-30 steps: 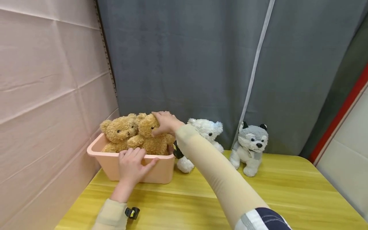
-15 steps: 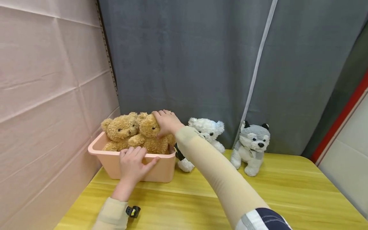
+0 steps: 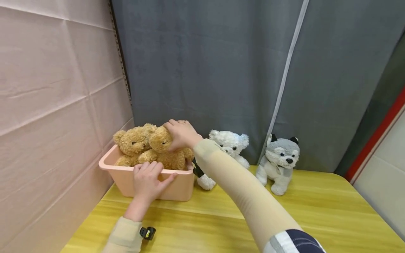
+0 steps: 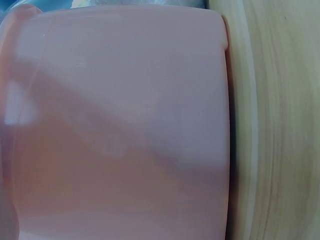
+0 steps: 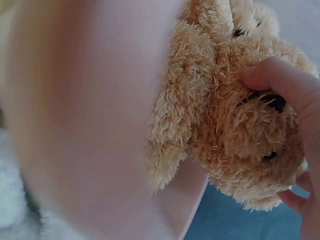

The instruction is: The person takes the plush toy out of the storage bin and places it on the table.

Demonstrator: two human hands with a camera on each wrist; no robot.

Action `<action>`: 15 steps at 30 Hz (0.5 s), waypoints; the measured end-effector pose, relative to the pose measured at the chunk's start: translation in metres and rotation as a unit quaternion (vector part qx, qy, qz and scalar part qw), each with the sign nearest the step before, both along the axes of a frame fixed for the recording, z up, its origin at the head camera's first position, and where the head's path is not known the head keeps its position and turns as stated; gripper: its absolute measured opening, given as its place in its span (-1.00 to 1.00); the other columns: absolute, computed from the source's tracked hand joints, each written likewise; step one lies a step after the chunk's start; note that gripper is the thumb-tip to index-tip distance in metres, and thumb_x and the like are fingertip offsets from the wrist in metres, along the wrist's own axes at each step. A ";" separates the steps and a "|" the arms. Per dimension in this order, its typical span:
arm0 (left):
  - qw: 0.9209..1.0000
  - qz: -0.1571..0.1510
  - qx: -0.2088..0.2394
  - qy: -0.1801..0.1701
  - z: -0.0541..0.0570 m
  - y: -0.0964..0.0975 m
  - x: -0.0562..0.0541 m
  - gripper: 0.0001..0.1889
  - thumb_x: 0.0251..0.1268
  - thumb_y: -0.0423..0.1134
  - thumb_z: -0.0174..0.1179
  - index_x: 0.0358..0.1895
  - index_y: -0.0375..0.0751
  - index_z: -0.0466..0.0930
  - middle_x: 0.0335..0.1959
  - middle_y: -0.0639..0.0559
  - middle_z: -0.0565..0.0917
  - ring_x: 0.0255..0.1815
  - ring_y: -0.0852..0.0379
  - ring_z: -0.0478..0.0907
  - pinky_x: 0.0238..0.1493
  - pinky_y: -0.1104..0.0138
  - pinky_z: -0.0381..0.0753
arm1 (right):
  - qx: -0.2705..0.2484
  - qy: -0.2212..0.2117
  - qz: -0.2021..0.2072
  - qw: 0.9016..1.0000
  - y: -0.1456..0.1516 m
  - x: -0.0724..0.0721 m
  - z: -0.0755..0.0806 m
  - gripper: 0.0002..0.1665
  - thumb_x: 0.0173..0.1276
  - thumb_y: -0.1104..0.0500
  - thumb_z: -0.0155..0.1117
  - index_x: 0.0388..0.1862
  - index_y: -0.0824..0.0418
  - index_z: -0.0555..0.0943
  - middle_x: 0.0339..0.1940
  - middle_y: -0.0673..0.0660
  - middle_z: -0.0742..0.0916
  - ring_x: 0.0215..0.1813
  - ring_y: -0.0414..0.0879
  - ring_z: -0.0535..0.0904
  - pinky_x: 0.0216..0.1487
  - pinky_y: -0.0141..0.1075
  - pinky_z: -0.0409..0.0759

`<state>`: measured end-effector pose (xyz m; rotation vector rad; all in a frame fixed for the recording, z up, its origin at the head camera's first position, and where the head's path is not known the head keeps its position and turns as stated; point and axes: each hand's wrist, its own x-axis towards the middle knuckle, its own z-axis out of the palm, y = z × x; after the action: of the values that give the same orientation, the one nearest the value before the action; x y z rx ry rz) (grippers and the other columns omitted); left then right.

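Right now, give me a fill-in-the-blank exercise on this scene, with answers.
The left hand holds the edge of a bin coloured ____.
The right hand grips a brown bear by its ____.
As pictured, the gray-and-white plush dog sits to the ____ of the white bear.

Missing words: pink; head; right.
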<state>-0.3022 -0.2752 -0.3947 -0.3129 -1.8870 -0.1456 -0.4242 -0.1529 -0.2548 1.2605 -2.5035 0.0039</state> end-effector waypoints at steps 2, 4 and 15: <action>1.000 -0.002 0.002 0.005 -0.001 0.001 0.000 -0.36 0.15 0.46 -0.03 -0.60 -0.10 0.29 -0.69 0.07 0.34 -0.62 -0.02 0.28 -0.37 0.06 0.22 | 0.000 0.011 0.009 1.000 -0.002 0.003 0.004 0.04 -0.10 -0.25 0.48 0.39 -0.05 0.32 0.20 -0.07 0.48 0.22 0.00 0.43 0.24 -0.07 0.29; 1.000 -0.003 0.004 0.007 -0.001 0.001 0.001 -0.36 0.16 0.46 -0.03 -0.60 -0.10 0.30 -0.68 0.06 0.35 -0.62 -0.02 0.29 -0.37 0.06 0.22 | 0.005 0.018 0.011 1.000 -0.003 0.006 0.008 0.05 -0.11 -0.26 0.48 0.39 -0.07 0.32 0.19 -0.08 0.48 0.20 -0.01 0.43 0.23 -0.07 0.28; 1.000 -0.010 0.007 -0.003 0.000 -0.001 -0.001 -0.38 0.13 0.44 0.02 -0.57 -0.10 0.36 -0.63 0.03 0.46 -0.59 -0.01 0.32 -0.34 0.06 0.22 | -0.063 -0.019 -0.017 0.998 0.011 -0.004 0.020 0.08 -0.10 -0.29 0.44 0.42 -0.05 0.27 0.23 -0.02 0.42 0.07 -0.09 0.48 0.21 0.03 0.22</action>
<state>-0.3031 -0.2763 -0.3944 -0.3219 -1.8874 -0.1740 -0.4282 -0.1420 -0.2351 1.1761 -2.5126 0.1766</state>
